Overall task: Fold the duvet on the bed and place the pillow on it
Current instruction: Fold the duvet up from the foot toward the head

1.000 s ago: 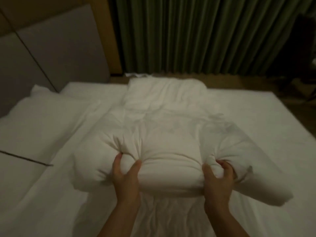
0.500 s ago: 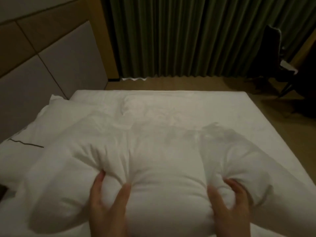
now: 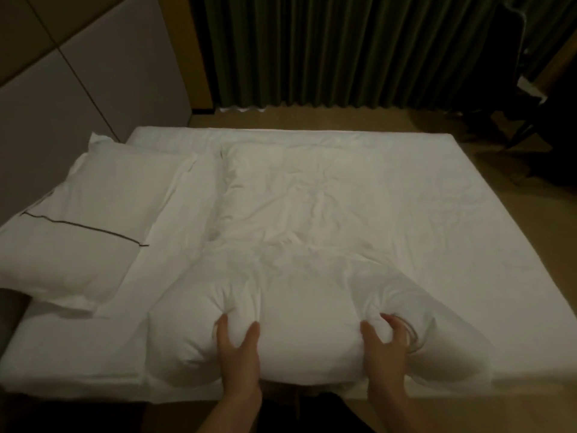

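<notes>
A bunched fold of the white duvet is gripped at the near edge of the bed by the left hand and right hand. A pillow is seen lying by the left edge.

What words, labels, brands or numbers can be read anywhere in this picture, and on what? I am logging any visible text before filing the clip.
None can be read.
The pillow bears only a dark stitched line, no lettering.
The duvet, gripped by the left hand and right hand, is plain white.
The curtain and headboard show no text.
</notes>
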Action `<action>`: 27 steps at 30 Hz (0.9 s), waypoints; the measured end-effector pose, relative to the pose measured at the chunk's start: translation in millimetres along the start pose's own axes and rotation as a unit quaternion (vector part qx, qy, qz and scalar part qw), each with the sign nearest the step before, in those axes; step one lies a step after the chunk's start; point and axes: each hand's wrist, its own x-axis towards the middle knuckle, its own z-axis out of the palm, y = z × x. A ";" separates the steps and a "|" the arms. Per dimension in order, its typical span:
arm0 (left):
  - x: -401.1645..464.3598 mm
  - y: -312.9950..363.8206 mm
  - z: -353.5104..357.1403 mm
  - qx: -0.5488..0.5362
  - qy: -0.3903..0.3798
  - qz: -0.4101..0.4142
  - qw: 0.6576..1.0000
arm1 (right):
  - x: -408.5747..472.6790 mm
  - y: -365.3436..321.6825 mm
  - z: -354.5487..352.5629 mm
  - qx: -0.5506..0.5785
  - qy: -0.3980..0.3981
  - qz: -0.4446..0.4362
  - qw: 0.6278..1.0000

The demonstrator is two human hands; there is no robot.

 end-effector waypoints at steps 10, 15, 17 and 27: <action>75.6 102.3 113.8 0.049 0.010 0.146 0.988 | 122.4 -91.0 64.9 0.005 0.000 -0.056 0.998; 133.6 164.3 196.2 0.024 0.014 0.159 0.987 | 210.4 -141.5 115.0 0.033 -0.002 -0.084 0.996; 167.2 180.0 226.1 0.017 -0.007 0.149 0.989 | 252.5 -151.5 139.1 0.018 -0.037 -0.098 0.994; 321.2 104.9 265.6 0.635 -0.074 0.145 0.756 | 415.5 -60.9 198.4 -0.593 -0.233 -0.255 0.727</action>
